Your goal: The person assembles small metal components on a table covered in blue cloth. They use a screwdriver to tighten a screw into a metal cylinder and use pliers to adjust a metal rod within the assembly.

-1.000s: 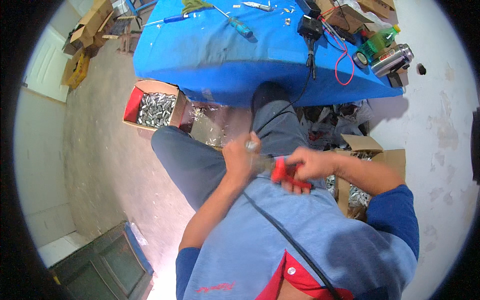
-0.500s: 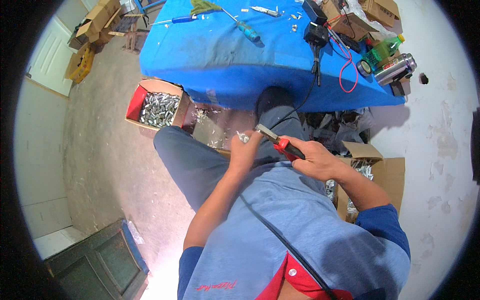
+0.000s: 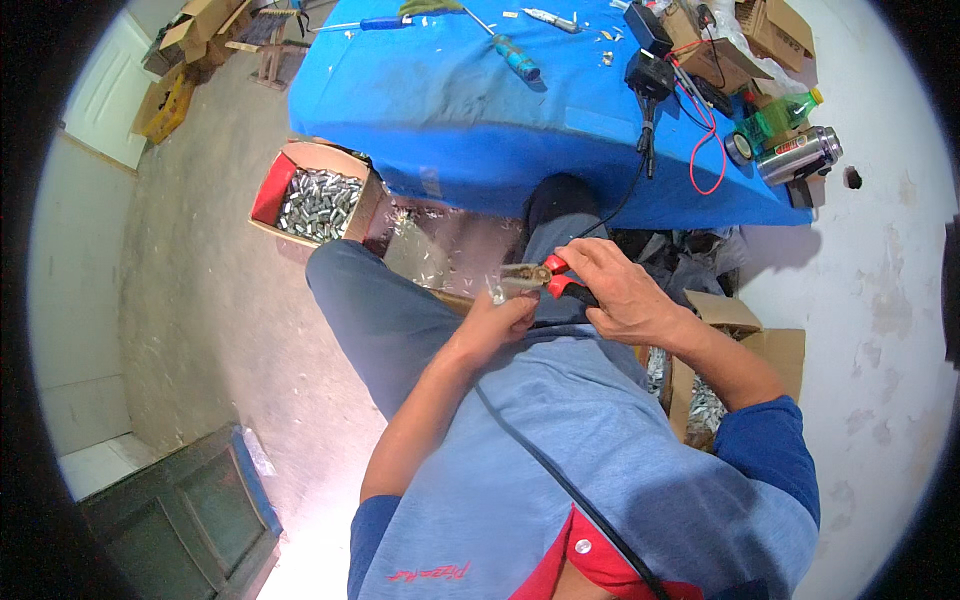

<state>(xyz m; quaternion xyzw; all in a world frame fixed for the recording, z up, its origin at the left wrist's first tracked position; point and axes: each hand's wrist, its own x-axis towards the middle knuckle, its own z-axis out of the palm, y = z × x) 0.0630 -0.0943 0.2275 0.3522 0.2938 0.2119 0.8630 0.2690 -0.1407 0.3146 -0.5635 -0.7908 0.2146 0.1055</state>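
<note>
In front of my lap, my right hand (image 3: 625, 297) grips the red and black handles of a pair of pliers (image 3: 558, 276). The handles are spread a little, and the metal jaws point left, over my left hand (image 3: 498, 325). My left hand is closed around a small silvery metal piece (image 3: 497, 291), which sticks up from the fingers by the plier jaws. Blur hides its exact shape and whether the jaws touch it. To the left of my knee stands an open cardboard box (image 3: 262, 215) with many small silvery metal cylinders (image 3: 318, 203) inside.
A blue-covered table (image 3: 420, 85) lies ahead, bearing screwdrivers (image 3: 516, 58), a black power adapter (image 3: 650, 75), a red cable (image 3: 697, 170), a green bottle (image 3: 785, 115) and a steel flask (image 3: 800, 158). Another cardboard box (image 3: 775, 355) with silvery parts stands right. A dark wooden panel (image 3: 185, 520) is at lower left.
The pliers have turned from edge-on to show their pivot, and their handles have spread. My right hand has shifted up and left, while my left hand has dropped slightly and turned.
</note>
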